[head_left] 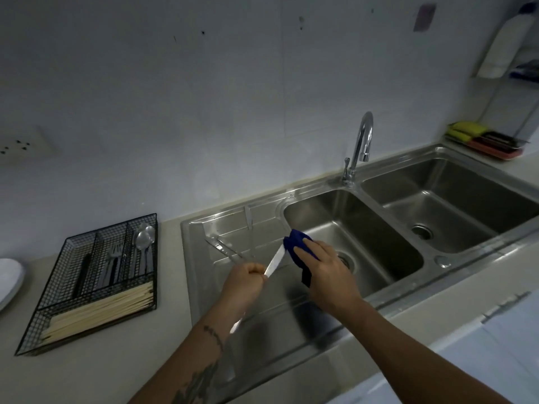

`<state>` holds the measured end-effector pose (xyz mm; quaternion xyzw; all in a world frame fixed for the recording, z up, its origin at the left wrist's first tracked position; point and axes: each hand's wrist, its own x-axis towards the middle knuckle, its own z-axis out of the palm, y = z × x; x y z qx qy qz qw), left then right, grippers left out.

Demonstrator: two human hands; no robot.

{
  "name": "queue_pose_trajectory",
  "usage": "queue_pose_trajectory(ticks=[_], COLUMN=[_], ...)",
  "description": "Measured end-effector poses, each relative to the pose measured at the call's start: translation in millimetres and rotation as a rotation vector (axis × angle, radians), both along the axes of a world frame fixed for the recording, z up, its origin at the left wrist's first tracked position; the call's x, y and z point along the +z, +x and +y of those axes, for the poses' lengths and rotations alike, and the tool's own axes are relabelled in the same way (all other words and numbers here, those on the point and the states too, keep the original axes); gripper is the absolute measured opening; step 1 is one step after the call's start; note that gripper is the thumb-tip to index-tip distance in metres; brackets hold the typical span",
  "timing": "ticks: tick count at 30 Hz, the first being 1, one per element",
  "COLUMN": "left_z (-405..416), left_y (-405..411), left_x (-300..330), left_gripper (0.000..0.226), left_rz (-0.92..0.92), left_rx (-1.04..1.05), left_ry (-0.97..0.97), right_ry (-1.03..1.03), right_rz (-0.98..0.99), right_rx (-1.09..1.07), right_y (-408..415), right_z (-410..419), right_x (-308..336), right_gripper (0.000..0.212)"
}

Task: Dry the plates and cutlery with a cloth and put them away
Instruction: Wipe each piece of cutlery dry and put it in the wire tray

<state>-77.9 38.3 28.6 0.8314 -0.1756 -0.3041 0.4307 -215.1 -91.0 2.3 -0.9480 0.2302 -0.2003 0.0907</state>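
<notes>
so, landmark: the sink [379,217], a steel double basin with a drainboard on its left side, set into the desk [122,368].
left grip: my left hand [243,282] is curled tight round the handle of a white knife [275,260], held over the drainboard just left of the sink's near basin.
right grip: my right hand [326,271] holds a blue cloth [297,243], fingers wrapped over it, above the left rim of the near basin.
knife: blade slants up and right from my left fist; its tip goes into the cloth, so the two touch.
still on the drainboard: some cutlery [226,249] lying flat, behind my left hand; too blurred to tell what kind.
organiser: a black wire tray [90,287] on the desk, well left of the sink; spoons [144,237], forks [115,253] and dark handles lie in its upright compartments, pale chopsticks [102,309] in the long front one.
plate: a white plate [8,279] at the frame edge, further left of the tray, only partly in view.
tap: a chrome tap [360,147] stands behind the sink, between the two basins.
sponges: yellow-green sponges [465,131] in a red dish at the sink's far right corner.
</notes>
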Motion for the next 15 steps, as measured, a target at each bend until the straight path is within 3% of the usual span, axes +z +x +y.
queue_pose_trajectory(ticks=[6, 11, 15], left_z=[14, 18, 35], left_y=[25, 49, 65], left_x=[5, 14, 27], left_gripper=[0.010, 0.012, 0.015], left_rz=[-0.130, 0.196, 0.402], left_rx=[0.052, 0.241, 0.423], left_ry=[0.017, -0.217, -0.452], right_ry=[0.070, 0.104, 0.062], right_rz=[-0.072, -0.137, -0.096], right_rx=[0.014, 0.039, 0.044], right_y=[23, 52, 70], right_z=[26, 67, 104], right_x=[8, 17, 9], right_gripper=[0.070, 0.069, 0.085])
